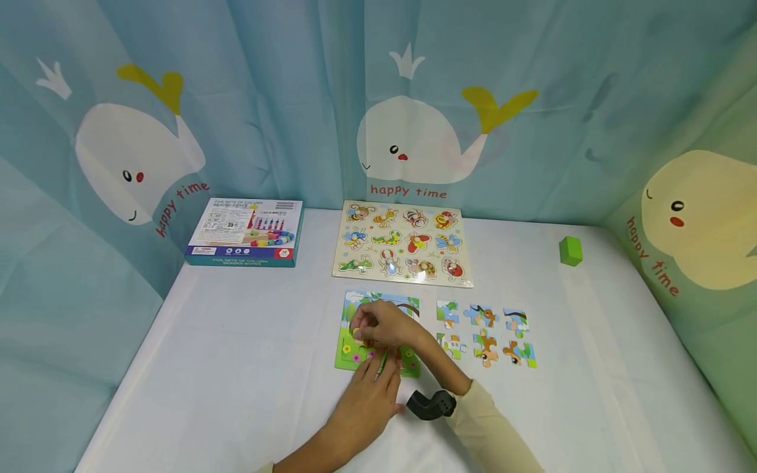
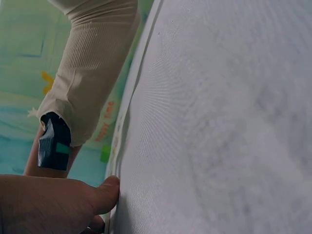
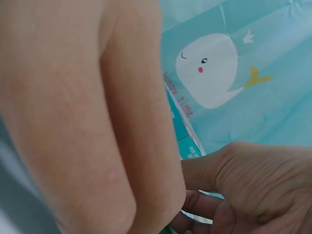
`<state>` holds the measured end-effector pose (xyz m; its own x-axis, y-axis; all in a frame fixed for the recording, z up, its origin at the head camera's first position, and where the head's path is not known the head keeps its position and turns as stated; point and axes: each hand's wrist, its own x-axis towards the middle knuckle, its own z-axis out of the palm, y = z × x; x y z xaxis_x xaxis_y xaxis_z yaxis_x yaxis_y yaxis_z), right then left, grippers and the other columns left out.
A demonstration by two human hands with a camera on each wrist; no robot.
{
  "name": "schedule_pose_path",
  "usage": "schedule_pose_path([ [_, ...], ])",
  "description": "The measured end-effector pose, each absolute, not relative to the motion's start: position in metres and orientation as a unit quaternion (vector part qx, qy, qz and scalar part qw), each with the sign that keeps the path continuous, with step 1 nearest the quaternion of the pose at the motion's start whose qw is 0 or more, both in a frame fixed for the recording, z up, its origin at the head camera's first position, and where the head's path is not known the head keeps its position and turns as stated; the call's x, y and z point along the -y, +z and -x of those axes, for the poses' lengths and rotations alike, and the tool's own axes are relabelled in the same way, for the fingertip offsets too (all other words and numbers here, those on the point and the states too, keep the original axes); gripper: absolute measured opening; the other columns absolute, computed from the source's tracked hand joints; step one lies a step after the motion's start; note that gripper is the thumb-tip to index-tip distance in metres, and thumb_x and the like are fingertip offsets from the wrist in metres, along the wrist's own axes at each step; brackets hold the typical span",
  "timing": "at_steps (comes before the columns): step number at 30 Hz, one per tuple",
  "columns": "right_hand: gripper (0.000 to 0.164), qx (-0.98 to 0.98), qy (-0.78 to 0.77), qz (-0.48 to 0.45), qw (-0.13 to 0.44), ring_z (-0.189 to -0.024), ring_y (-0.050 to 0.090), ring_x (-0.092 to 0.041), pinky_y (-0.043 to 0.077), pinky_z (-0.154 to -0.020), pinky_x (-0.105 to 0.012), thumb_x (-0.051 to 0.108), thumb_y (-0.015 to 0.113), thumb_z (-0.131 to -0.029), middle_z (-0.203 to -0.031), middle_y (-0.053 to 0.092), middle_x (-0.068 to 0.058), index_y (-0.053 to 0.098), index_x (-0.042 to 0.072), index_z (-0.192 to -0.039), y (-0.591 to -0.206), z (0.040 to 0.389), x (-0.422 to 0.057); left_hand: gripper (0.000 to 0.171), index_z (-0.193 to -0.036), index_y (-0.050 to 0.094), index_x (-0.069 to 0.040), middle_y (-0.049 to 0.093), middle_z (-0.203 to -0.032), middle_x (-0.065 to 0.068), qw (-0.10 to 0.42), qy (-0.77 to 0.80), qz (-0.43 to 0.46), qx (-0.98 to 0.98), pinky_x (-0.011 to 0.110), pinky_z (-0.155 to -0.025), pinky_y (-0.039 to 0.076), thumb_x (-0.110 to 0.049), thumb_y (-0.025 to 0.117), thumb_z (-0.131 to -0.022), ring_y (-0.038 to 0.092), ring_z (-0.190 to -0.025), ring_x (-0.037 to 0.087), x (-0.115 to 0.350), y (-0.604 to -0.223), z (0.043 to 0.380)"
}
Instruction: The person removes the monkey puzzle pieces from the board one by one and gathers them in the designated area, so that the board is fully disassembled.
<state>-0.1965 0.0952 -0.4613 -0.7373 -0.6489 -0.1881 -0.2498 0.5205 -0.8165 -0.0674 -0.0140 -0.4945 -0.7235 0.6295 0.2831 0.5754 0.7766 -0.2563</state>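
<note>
A picture puzzle board (image 1: pixel 342 361) with a green border and flowers lies on the table. My left hand (image 1: pixel 371 394) rests on its lower part with fairly straight fingers; its thumb side shows in the left wrist view, the hand (image 2: pixel 53 202) low over the white cloth. Above it, my right hand (image 1: pixel 386 325) bends over the board, thumb and forefinger pinched together at what looks like a puzzle piece (image 1: pixel 357 334), mostly hidden by the fingers. Several loose puzzle pieces (image 1: pixel 482 316) lie in two rows right of the board. In the right wrist view, fingertips are largely hidden.
Behind the board lies a wooden insect puzzle (image 1: pixel 402 244). A boxed bead set (image 1: pixel 244 233) stands at the back left, a green block (image 1: pixel 570 251) at the back right. Whale-print curtains (image 1: pixel 284 98) enclose the white table (image 1: pixel 236 355).
</note>
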Motion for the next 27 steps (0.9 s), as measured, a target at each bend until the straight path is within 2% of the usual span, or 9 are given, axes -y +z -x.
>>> schedule_pose_path([
  [7,0.005,-0.828,-0.438,0.267,0.227,-0.066,0.054,-0.009,0.047,-0.061,-0.021,0.007,0.064,-0.093,-0.079,0.063,-0.006,0.065,0.002,-0.094,-0.463,0.198,-0.099,0.07,-0.127,0.062,-0.01,0.056,-0.13,0.006,0.201,0.08,0.326,0.92,0.032,-0.098,0.046,-0.063,0.061,-0.082,0.053,-0.12,0.023,0.014,-0.497,0.067],
  [11,0.007,-0.823,-0.45,0.272,0.215,-0.066,0.055,-0.011,0.048,-0.062,-0.022,0.007,0.062,-0.095,-0.081,0.064,-0.009,0.065,0.001,-0.097,-0.462,0.198,-0.101,0.071,-0.13,0.061,-0.009,0.055,-0.134,0.006,0.185,0.085,0.328,0.922,0.032,-0.1,0.046,-0.064,0.059,-0.084,0.052,-0.124,0.023,0.014,-0.495,0.067],
  [19,0.018,-0.803,-0.504,0.229,0.22,-0.06,0.063,-0.033,0.054,-0.054,-0.039,0.012,0.055,-0.1,-0.08,0.062,-0.016,0.059,-0.002,-0.11,-0.455,0.197,-0.111,0.069,-0.13,0.061,-0.01,0.053,-0.138,0.008,0.163,0.087,0.33,0.926,0.033,-0.101,0.047,-0.064,0.057,-0.087,0.05,-0.131,0.027,0.013,-0.491,0.066],
  [24,0.023,-0.797,-0.524,0.22,0.203,-0.064,0.061,-0.034,0.054,-0.062,-0.04,0.013,0.054,-0.101,-0.082,0.059,-0.016,0.055,-0.004,-0.117,-0.446,0.194,-0.127,0.068,-0.13,0.061,-0.009,0.053,-0.139,0.009,0.157,0.085,0.33,0.927,0.033,-0.101,0.047,-0.062,0.056,-0.088,0.049,-0.133,0.028,0.013,-0.491,0.067],
  [27,0.023,-0.788,-0.541,0.217,0.196,-0.066,0.059,-0.03,0.054,-0.064,-0.04,0.01,0.053,-0.1,-0.083,0.056,-0.014,0.054,-0.006,-0.117,-0.44,0.191,-0.141,0.069,-0.131,0.061,-0.007,0.052,-0.141,0.01,0.142,0.079,0.33,0.93,0.034,-0.102,0.047,-0.061,0.056,-0.089,0.05,-0.132,0.028,0.014,-0.491,0.067],
])
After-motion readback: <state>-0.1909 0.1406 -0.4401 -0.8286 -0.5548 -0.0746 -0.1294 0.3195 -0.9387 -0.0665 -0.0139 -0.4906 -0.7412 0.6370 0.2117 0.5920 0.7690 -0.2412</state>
